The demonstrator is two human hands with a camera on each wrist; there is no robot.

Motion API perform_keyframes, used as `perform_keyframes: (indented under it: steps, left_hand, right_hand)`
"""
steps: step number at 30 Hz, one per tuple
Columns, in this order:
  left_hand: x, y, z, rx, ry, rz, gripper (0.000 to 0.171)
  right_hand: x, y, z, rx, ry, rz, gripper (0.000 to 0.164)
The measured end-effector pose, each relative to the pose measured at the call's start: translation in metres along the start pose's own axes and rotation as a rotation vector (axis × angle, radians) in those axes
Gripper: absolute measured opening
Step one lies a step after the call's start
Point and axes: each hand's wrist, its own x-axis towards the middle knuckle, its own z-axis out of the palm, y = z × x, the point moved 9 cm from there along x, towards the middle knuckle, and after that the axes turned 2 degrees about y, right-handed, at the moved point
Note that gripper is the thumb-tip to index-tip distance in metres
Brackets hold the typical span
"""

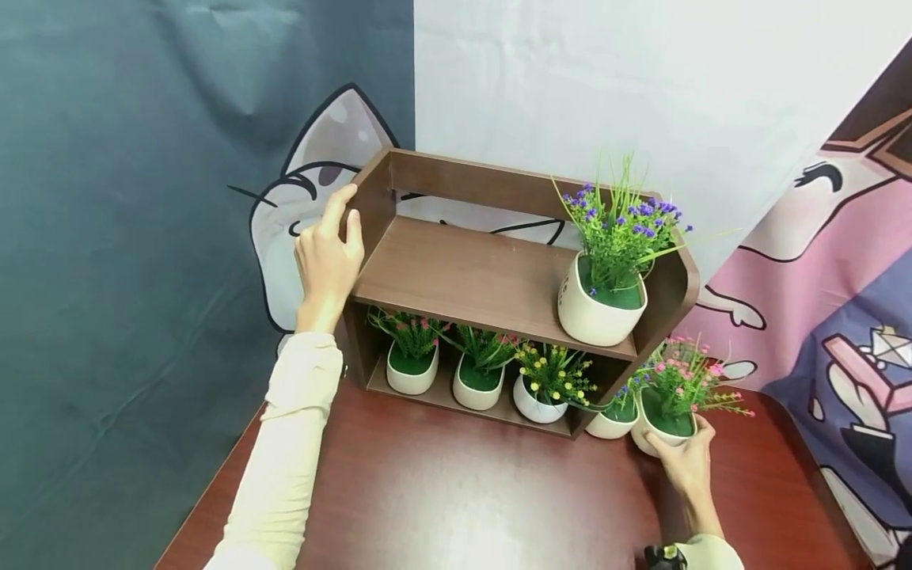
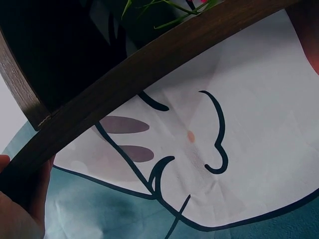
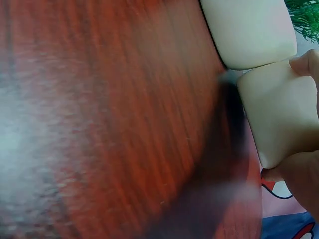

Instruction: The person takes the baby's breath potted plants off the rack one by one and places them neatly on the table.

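Observation:
My left hand (image 1: 329, 252) holds the top edge of the left side panel of a brown two-tier shelf (image 1: 456, 257). In the left wrist view, thumb and fingers (image 2: 42, 194) lie on either side of that panel. At the shelf's right end, my right hand (image 1: 685, 459) grips the cream pot of a pink-flowered potted plant (image 1: 663, 412). Its pot (image 3: 284, 109) sits between thumb and fingers in the right wrist view. Right beside it stands another cream-potted plant with purple flowers (image 1: 614, 419), partly hidden by the shelf.
A larger purple-flowered potted plant (image 1: 602, 313) stands on the upper tier's right end. On the lower tier are two red-flowered pots (image 1: 412, 376) and a yellow-flowered one (image 1: 539, 402). The reddish wooden table (image 1: 442, 491) extends in front; printed cloth (image 1: 178, 237) hangs behind.

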Motion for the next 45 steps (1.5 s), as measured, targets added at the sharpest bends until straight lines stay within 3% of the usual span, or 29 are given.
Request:
perform_keyframes:
  steps: [8,13,20,27,33,39,45]
  left_hand:
    - [0.005,-0.001,-0.003,-0.005,0.025,0.006,0.030]
    - [0.002,-0.002,-0.001,-0.001,0.002,-0.012,0.030]
    - [0.000,0.000,0.003,-0.003,-0.029,-0.022,0.031]
    - [-0.002,-0.002,0.001,0.007,-0.015,-0.019,0.030]
    - [-0.001,-0.001,-0.001,0.003,-0.020,-0.010,0.030]
    - [0.002,0.000,-0.002,0.000,-0.015,0.003,0.031]
    - [0.001,-0.001,0.000,-0.001,-0.022,-0.010,0.031]
  right_hand:
    - [-0.004,-0.003,-0.005,0.008,-0.002,0.017,0.088]
    - [-0.005,-0.003,-0.014,-0.031,0.048,0.019,0.085]
    - [0.006,0.002,-0.013,-0.002,0.066,0.031,0.084]
    - [0.011,0.009,0.008,-0.038,-0.073,0.070,0.086]
    - [0.009,0.008,0.014,-0.107,-0.153,0.064,0.084]
    - [0.007,0.006,0.017,-0.137,-0.205,0.062,0.088]
    - [0.007,0.005,0.014,-0.115,-0.207,0.077,0.103]
